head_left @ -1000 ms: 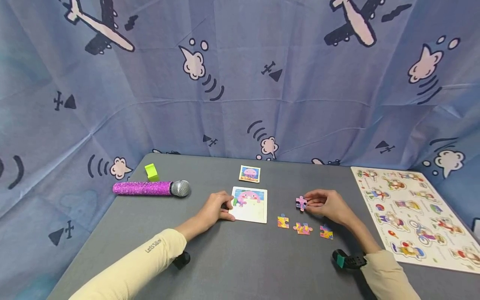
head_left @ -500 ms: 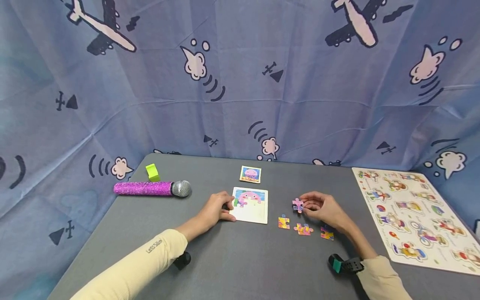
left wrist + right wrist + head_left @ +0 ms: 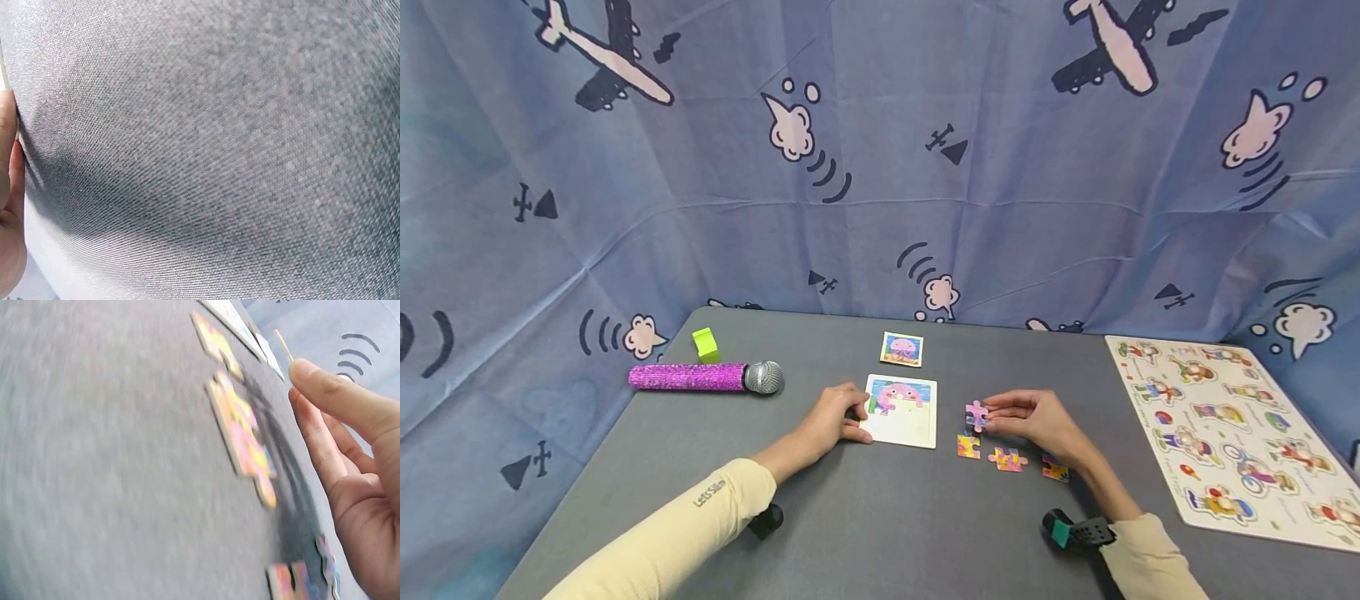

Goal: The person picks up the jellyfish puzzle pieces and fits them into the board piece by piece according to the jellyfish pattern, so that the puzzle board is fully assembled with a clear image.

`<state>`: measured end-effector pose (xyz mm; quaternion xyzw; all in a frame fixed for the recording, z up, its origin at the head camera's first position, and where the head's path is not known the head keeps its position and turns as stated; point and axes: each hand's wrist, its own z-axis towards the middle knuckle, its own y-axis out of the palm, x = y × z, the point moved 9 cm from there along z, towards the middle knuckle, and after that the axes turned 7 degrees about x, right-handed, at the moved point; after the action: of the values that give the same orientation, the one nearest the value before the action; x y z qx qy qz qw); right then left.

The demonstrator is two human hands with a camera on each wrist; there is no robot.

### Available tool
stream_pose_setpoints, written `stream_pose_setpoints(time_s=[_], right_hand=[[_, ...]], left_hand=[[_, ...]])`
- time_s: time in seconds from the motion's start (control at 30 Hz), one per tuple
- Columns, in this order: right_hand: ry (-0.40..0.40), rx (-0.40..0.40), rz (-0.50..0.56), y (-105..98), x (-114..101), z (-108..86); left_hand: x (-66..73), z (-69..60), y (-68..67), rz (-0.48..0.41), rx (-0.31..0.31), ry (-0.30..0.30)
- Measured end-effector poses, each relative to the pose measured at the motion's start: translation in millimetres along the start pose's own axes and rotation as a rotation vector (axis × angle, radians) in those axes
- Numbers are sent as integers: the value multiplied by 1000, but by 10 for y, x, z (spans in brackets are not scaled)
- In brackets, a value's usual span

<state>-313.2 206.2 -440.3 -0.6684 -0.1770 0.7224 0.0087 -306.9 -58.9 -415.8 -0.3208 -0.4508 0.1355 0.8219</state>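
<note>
In the head view my right hand pinches a pink and purple jigsaw piece between thumb and fingers, held above the table. The right wrist view shows that piece edge-on at the fingertips. My left hand holds the left edge of a white puzzle board, thumb at its lower left. Fitted pieces along the board's top form a pink cartoon animal. Below the right hand lie a yellow corner piece, a yellow-pink piece and another yellow piece, partly hidden by the hand.
Behind the board lies a small picture card with a pink octopus-like figure. At left are a glittery purple microphone and a green block. A large board of cartoon figures covers the right side. A patterned blue curtain hangs behind.
My right hand has moved left with the pink jigsaw piece, closer to the puzzle board and above the yellow corner piece. The left hand stays at the board's edge.
</note>
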Motion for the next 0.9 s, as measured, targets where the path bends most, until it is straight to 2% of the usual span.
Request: stream_pose_setpoints(time_s=[0.27, 0.63, 0.9], right_hand=[[19, -12, 16, 186, -23, 79], [-9, -8, 98, 452, -83, 255], [-50, 20, 60, 593, -120, 358]], left_hand=[[32, -7, -7, 9, -19, -8], [58, 27, -8, 47, -28, 48], [46, 46, 5, 39, -48, 21]])
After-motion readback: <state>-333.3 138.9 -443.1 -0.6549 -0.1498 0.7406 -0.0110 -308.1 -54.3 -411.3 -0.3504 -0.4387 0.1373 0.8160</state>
